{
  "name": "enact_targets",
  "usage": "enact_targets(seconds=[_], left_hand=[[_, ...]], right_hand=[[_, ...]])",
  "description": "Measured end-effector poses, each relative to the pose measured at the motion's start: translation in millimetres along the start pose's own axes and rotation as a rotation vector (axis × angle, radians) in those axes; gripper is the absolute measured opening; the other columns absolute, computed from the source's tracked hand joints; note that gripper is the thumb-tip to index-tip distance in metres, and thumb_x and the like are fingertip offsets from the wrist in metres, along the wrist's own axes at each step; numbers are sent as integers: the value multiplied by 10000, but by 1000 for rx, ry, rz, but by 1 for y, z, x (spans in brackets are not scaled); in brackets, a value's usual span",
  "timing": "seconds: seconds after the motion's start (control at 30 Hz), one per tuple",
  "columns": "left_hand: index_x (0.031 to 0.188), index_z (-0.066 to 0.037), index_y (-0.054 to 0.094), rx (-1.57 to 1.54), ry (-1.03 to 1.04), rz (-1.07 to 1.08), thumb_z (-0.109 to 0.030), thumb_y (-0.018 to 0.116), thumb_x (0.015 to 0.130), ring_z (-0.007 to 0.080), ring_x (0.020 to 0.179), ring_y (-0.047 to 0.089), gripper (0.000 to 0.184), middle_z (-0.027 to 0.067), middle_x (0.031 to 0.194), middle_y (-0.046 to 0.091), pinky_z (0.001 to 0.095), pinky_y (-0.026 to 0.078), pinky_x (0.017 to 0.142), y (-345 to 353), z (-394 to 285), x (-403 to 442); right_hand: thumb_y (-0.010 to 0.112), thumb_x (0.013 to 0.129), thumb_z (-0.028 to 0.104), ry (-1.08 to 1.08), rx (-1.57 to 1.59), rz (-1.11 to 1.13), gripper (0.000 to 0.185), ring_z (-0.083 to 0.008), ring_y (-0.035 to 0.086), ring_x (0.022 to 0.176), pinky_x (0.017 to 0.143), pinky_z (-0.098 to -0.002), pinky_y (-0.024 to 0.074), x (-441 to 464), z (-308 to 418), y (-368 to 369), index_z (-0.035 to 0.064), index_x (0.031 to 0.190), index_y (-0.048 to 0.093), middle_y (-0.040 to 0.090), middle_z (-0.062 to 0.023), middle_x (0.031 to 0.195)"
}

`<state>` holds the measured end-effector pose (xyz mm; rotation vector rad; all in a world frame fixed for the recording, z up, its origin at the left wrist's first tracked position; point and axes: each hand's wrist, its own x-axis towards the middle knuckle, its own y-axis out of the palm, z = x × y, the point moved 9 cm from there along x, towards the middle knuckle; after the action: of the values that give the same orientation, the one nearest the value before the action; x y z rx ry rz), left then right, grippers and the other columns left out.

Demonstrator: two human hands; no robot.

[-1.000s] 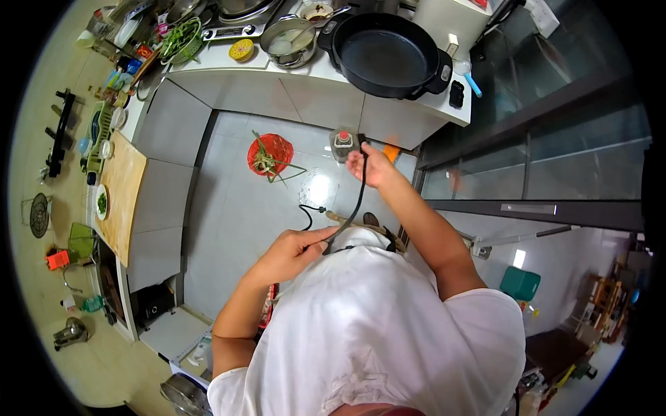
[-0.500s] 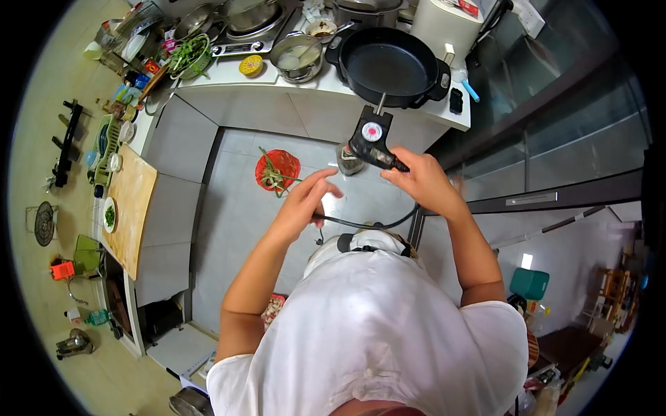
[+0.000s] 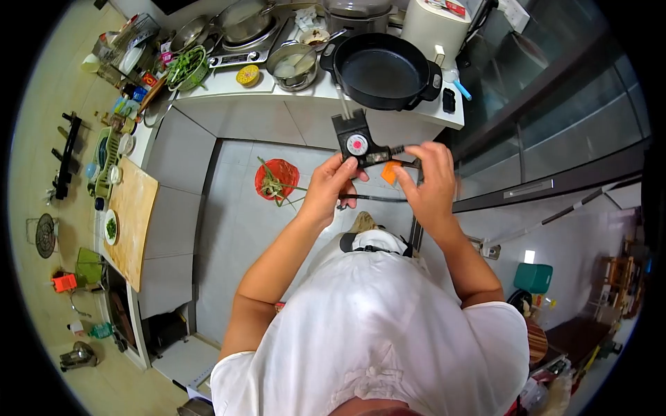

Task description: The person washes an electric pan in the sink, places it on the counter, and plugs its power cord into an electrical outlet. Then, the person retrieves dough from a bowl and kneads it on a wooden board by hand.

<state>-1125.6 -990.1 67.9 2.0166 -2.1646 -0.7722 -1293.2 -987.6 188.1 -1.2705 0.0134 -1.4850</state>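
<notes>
A black temperature-control plug with a round white-and-red dial and metal prongs is in front of me, its prongs pointing up toward the counter. My left hand is closed on its lower edge, thumb on the front face. At the plug's right end, my right hand curls around the black power cord, part of which its fingers hide. Between thumb and plug shows an orange tag-like piece; whether it hangs on the cord I cannot tell. Just beyond the prongs sits a black electric skillet on the counter.
Left of the skillet stand a pot and a cooktop. A red bag with green scraps lies on the floor. On the left counter are a wooden board and a plate of chopped greens. A sliding door is at right.
My left hand has moved up and right and taken hold of the control plug. The plug has shifted left and slightly down. My right hand has slid off its body onto the cord.
</notes>
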Motion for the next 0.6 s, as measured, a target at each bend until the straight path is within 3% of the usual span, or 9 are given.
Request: enact_targets(seconds=[0.03, 0.13, 0.17, 0.27, 0.4, 0.6], left_hand=[[1047, -55, 581, -41, 18, -18, -319, 572, 944, 97, 445, 522, 283, 60, 795, 629, 194, 330, 382, 0, 4, 6], [980, -85, 563, 27, 30, 3, -290, 566, 949, 75, 451, 504, 208, 35, 801, 625, 192, 317, 397, 14, 8, 12], [991, -95, 567, 60, 28, 26, -301, 582, 942, 70, 450, 500, 213, 20, 779, 619, 188, 305, 400, 22, 9, 12], [1009, -86, 577, 63, 37, 58, -284, 595, 938, 54, 449, 480, 211, 9, 746, 605, 182, 321, 400, 38, 18, 18], [1000, -95, 568, 130, 34, 68, -275, 583, 939, 57, 456, 498, 190, 29, 750, 607, 182, 325, 391, 58, 22, 32], [1031, -87, 572, 235, -45, 107, -312, 533, 969, 44, 479, 469, 237, 17, 748, 586, 182, 353, 416, 74, 46, 84]], right_hand=[[720, 788, 173, 152, 108, 34, 323, -289, 554, 789, 718, -372, 445, -12, -13, 5, 47, 1067, 618, 567, -105, 874], [669, 846, 191, 488, 405, 265, 264, -296, 562, 750, 678, -364, 454, -37, -34, 34, 10, 1031, 616, 588, -120, 852], [623, 889, 232, 399, 354, 143, 263, -292, 583, 728, 638, -362, 459, -40, -39, 33, 1, 1015, 613, 606, -135, 842], [612, 897, 252, 457, 302, 167, 276, -291, 616, 758, 641, -362, 462, -45, -56, 31, 2, 1013, 612, 618, -144, 874], [580, 933, 282, 894, 617, 447, 297, -206, 648, 761, 664, -352, 488, -65, -95, 61, -15, 952, 587, 636, -147, 885], [589, 934, 263, 1080, 1159, 229, 260, -169, 596, 963, 858, -353, 470, -60, -151, 83, 53, 1079, 543, 612, -44, 1037]])
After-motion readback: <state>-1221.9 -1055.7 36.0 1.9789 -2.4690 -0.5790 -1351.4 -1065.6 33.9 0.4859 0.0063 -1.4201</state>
